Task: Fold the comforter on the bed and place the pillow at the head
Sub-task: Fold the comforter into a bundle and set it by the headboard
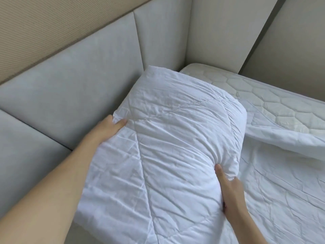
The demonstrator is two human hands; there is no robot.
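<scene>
A thick white quilted comforter [167, 147], folded into a bulky bundle, fills the middle of the head view and lies against the padded wall panel. My left hand [109, 127] grips the bundle's left edge, thumb on top and fingers tucked behind. My right hand [230, 191] holds its right side, thumb pressed into the fabric and fingers underneath. I see no separate pillow; whether one is hidden under the bundle I cannot tell.
Grey padded wall panels [70, 88] run along the left and back. The quilted white mattress [263, 95] shows at the upper right. A loose white sheet or comforter layer [281, 173] lies rumpled over the bed on the right.
</scene>
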